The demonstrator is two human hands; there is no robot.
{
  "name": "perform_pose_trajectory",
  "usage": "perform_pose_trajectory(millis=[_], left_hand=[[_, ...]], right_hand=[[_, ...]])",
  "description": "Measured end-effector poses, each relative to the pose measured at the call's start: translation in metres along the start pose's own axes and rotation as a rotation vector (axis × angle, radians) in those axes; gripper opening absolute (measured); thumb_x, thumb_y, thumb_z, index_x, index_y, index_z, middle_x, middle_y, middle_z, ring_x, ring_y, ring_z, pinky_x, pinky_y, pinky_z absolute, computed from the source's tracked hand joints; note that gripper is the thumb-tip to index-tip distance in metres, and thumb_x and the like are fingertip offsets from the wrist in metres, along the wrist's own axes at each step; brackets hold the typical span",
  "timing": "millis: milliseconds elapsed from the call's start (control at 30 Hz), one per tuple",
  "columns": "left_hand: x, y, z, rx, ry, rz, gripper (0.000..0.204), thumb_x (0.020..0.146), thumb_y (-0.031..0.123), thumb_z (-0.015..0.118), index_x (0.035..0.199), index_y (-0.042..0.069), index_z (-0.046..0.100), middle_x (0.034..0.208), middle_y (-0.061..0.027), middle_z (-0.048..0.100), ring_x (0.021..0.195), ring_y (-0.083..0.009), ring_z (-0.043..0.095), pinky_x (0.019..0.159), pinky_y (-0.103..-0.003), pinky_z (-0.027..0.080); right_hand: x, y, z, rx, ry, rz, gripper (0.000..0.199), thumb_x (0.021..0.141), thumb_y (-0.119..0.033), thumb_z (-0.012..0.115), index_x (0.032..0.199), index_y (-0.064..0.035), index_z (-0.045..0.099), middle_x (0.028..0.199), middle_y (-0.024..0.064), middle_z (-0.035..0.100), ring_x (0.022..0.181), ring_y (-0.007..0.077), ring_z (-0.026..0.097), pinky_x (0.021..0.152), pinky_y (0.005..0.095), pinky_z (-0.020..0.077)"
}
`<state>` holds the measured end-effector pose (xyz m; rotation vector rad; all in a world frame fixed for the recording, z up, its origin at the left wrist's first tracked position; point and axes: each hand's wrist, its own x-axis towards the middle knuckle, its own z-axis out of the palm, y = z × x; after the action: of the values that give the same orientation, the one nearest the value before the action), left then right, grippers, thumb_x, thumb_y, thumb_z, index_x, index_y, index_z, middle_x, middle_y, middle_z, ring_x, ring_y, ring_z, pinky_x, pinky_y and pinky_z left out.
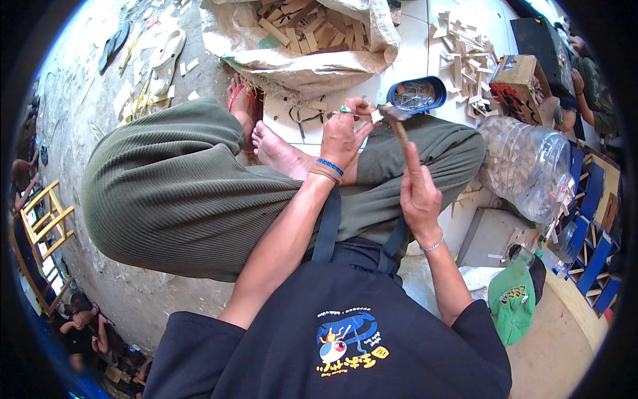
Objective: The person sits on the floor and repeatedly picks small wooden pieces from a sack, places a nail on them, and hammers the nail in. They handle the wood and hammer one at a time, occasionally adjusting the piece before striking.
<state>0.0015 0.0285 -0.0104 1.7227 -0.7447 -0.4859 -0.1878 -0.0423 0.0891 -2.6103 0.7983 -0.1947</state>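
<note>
Head view: your right hand [421, 194] has fingers clamped on the hammer [400, 130], your left hand [341, 138] on a wooden piece [377, 116] beside its head; hammering seems underway; the sacked pieces [319, 32] likely remain.

Mounted on the head, as the left of a side-by-side pair, looking steeply down past the shirt [332, 319] at six o'clock and over the legs [179, 193] toward twelve. Near enough to set the left hand [341, 137] just off centre between twelve and one, the right hand [420, 194] at three. Fisheye-wide, bending the floor [70, 113] toward ten, darkening all round
</note>
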Motion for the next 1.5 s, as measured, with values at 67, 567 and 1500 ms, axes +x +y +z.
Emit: perform_pose_trajectory(millis=[67, 567, 1500], left_hand=[[0.001, 0.0, 0.0, 0.032, 0.005, 0.024, 0.047, 0.083, 0.011, 0.083, 0.12, 0.006, 0.054, 0.104, -0.0111, 0.076, 0.093, -0.0295, 0.075, 0.081, -0.038, 0.06], [-0.001, -0.004, 0.002, 0.064, 0.018, 0.042, 0.049, 0.082, 0.011, 0.085, 0.119, 0.006, 0.054, 0.105, -0.0107, 0.075, 0.092, -0.027, 0.075, 0.081, -0.036, 0.061], [0.003, -0.001, 0.002, 0.058, 0.008, 0.019, 0.047, 0.083, 0.012, 0.085, 0.119, 0.006, 0.056, 0.103, -0.0123, 0.075, 0.095, -0.0266, 0.076, 0.081, -0.036, 0.061]], right_hand=[[0.0, 0.001, 0.0, -0.06, -0.064, 0.019, 0.073, 0.097, 0.001, 0.062, 0.162, -0.0235, 0.039, 0.084, 0.0125, 0.058, 0.06, 0.0308, 0.056, 0.057, 0.0438, 0.0486], [-0.003, 0.004, -0.001, 0.115, 0.177, -0.052, 0.07, 0.098, 0.003, 0.061, 0.161, -0.0203, 0.042, 0.102, 0.0168, 0.068, 0.072, 0.035, 0.064, 0.064, 0.0421, 0.0526], [0.008, 0.005, -0.005, -0.095, -0.021, -0.079, 0.068, 0.098, -0.005, 0.066, 0.16, -0.0237, 0.044, 0.073, 0.008, 0.047, 0.053, 0.0299, 0.053, 0.05, 0.0456, 0.0457]])
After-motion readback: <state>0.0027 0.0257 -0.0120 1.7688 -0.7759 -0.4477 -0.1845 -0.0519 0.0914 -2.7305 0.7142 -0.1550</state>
